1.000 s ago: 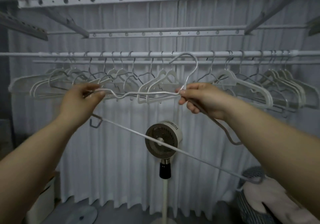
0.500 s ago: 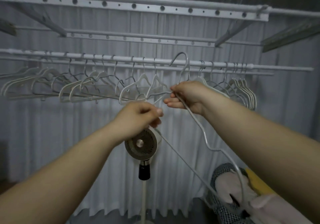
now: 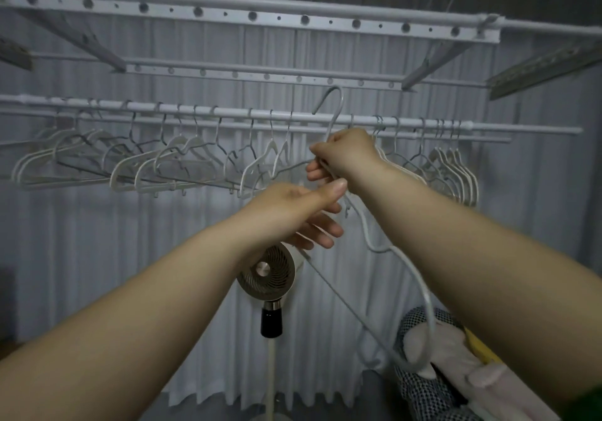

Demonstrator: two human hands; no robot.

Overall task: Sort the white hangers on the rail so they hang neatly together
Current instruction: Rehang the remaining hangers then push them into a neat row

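Left hand has loosened; right hand grips one hanger.

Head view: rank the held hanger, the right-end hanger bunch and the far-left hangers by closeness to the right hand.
1. Held hanger: gripped in the right hand.
2. Right-end bunch: on the rail, to the hand's right.
3. Far-left hangers: at the rail's left end.

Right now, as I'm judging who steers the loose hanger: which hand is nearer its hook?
Right. The right hand grips the hanger just under its hook; the left hand sits lower, beside the hanger's shoulder wire.
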